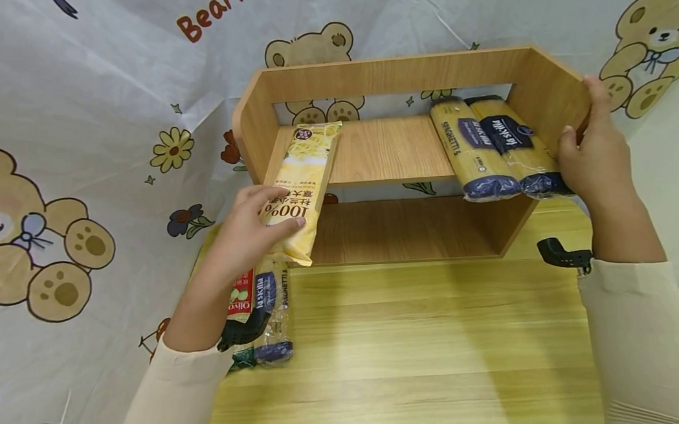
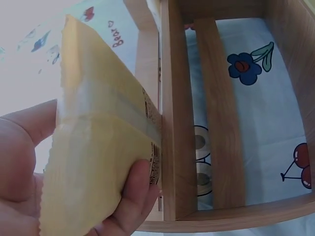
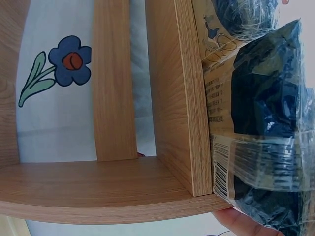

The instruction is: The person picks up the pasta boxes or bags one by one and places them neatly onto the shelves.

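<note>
My left hand (image 1: 252,220) holds a yellow pasta packet (image 1: 308,168) with Chinese print and "100%", thumb on one side and fingers on the other. The packet lies tilted over the left part of the upper board of a wooden shelf (image 1: 394,150), its near end jutting past the front edge. In the left wrist view the back of the packet (image 2: 103,123) shows beside the board. My right hand (image 1: 598,151) grips the shelf's right side panel. Next to it, two spaghetti packs (image 1: 476,148) (image 1: 519,142) lie side by side on the upper board.
On the table (image 1: 406,350), left of the shelf's front, lie another spaghetti pack (image 1: 272,313) and a red-labelled Olivo pack (image 1: 241,296), partly hidden by my left arm. A bear-print cloth (image 1: 121,76) hangs behind and to the left.
</note>
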Demonstrator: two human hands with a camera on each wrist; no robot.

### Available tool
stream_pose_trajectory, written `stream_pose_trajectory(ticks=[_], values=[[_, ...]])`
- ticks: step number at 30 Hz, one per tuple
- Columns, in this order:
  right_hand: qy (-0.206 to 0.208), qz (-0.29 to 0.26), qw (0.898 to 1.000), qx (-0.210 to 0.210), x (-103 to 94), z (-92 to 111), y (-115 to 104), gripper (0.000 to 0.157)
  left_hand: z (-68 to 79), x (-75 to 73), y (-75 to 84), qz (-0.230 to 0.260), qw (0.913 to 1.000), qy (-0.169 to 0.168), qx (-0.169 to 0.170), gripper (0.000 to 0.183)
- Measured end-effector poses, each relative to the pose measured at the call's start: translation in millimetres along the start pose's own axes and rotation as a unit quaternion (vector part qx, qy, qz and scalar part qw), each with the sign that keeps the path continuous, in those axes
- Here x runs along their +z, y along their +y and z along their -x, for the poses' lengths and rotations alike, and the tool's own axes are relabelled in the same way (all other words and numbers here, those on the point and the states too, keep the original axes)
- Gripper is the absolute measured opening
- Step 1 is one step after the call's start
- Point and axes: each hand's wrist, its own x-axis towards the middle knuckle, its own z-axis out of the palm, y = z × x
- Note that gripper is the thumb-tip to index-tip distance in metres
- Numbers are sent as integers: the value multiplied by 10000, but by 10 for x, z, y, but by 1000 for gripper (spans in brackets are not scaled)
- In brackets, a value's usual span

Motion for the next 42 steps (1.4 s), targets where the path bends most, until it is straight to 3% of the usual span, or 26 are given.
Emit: stream_pose_trajectory(ticks=[14, 21, 32, 39, 42], values=[[46, -13, 10000, -30, -1, -1, 8, 69, -262, -5, 144, -250, 9995, -118, -178, 73], [12, -44, 10000, -15, 6, 0, 10, 69, -274, 28, 145, -233, 9995, -199, -125, 70], [55, -32, 10000, -4, 14, 1, 23, 69, -94, 96, 8, -625, 9961, -141, 608, 63], [9, -15, 10000, 37, 14, -3, 8, 69, 14, 123, -137, -898, 9868, -97, 1345, 63], [14, -1, 10000, 36, 15, -4, 9, 69, 25, 126, -189, -1012, 9836, -160, 1485, 67]])
